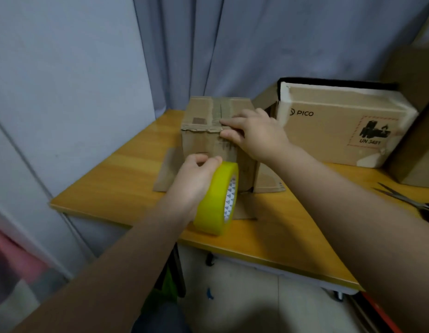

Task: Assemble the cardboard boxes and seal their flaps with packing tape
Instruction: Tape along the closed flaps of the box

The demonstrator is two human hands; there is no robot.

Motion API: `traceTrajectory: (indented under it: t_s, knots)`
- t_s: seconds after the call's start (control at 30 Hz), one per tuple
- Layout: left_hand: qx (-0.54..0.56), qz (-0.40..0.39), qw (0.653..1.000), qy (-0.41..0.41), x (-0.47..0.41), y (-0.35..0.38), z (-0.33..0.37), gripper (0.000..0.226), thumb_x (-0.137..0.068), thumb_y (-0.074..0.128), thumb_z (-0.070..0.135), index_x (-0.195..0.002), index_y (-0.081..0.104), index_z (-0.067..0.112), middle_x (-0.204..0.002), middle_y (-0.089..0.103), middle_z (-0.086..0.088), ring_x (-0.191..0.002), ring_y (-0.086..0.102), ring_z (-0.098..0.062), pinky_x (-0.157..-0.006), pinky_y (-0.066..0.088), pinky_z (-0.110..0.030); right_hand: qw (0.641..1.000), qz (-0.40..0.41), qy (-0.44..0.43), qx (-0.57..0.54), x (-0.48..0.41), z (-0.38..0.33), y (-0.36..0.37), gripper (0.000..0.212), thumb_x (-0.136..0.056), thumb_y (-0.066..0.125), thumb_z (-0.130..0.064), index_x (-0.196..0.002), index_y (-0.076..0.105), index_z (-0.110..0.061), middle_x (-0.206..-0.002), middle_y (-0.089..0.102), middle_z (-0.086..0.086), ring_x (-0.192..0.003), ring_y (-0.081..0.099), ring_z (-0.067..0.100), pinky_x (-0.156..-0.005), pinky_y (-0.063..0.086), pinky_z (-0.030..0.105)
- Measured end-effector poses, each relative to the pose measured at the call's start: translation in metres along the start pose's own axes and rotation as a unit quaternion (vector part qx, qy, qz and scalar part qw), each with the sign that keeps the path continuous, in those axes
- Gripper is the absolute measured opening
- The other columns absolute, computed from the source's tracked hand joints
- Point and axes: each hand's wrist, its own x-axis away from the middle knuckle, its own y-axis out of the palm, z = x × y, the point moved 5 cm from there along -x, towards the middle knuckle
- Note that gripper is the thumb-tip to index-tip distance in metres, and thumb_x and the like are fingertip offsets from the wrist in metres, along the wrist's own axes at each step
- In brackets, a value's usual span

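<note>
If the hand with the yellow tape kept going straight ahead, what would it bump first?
Most likely the small cardboard box: the left hand, gripping the yellow tape roll, points at its near side, though depth is unclear.

Bare forearms (pixel 112 272) lead to the bare left hand (pixel 196 179) and right hand (pixel 254 133).

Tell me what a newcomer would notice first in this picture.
The bright yellow tape roll, gripped by the left hand near the front of the table, stands out first. Just behind it, the right hand presses on the top front edge of a small cardboard box. A larger box marked PICO lies to the right.
</note>
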Motion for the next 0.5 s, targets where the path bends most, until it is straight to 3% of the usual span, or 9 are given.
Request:
traceTrajectory:
  t_s: [0.1,0.2,0.37,0.43,0.5]
  knots:
    - [0.019,0.004,1.000,0.011,0.006,0.006,0.004,0.026,-0.091,0.057,0.043,-0.105,0.059,0.022,-0.094,0.060,0.003,-0.086,0.057,-0.013,-0.074,0.046,-0.030,0.999,0.034,-0.014,0.007,0.007,0.000,-0.001,0.049,-0.092,0.043,-0.058,-0.133,0.053,-0.034,-0.131,0.056,-0.004,-0.118,0.043,0.024,-0.088,0.040,0.040]
    - [0.035,-0.018,0.999,0.000,0.011,0.013,0.005,0.022,-0.090,0.058,0.044,-0.101,0.060,0.025,-0.099,0.062,0.002,-0.093,0.059,-0.017,-0.086,0.049,-0.036,0.998,0.062,-0.008,0.029,0.015,0.004,-0.009,0.043,-0.094,0.044,-0.053,-0.127,0.059,-0.031,-0.126,0.062,-0.005,-0.112,0.047,0.026,-0.085,0.041,0.040]
    - [0.070,-0.040,0.997,-0.006,0.024,0.020,-0.003,0.012,-0.090,0.061,0.036,-0.095,0.063,0.026,-0.103,0.065,0.001,-0.094,0.061,-0.014,-0.087,0.049,-0.031,0.984,0.177,-0.032,0.010,0.041,-0.002,-0.022,0.032,-0.085,0.053,-0.047,-0.093,0.075,-0.024,-0.095,0.074,-0.005,-0.084,0.057,0.028,-0.077,0.032,0.037]
    - [0.054,-0.017,0.998,0.017,0.031,0.017,-0.005,0.020,-0.091,0.059,0.033,-0.107,0.062,0.022,-0.104,0.061,0.005,-0.086,0.057,-0.004,-0.075,0.046,-0.013,0.980,0.191,-0.017,-0.050,0.046,-0.007,-0.023,0.032,-0.078,0.058,-0.049,-0.090,0.076,-0.025,-0.093,0.074,-0.007,-0.089,0.060,0.026,-0.082,0.029,0.034]
    - [0.050,0.018,0.998,0.021,0.037,0.007,-0.010,0.028,-0.092,0.058,0.029,-0.118,0.056,0.020,-0.093,0.053,0.012,-0.071,0.051,0.006,-0.054,0.039,-0.001,0.973,0.181,-0.011,-0.142,0.048,-0.014,-0.022,0.035,-0.073,0.065,-0.047,-0.092,0.077,-0.020,-0.095,0.074,-0.004,-0.096,0.061,0.027,-0.087,0.043,0.039]
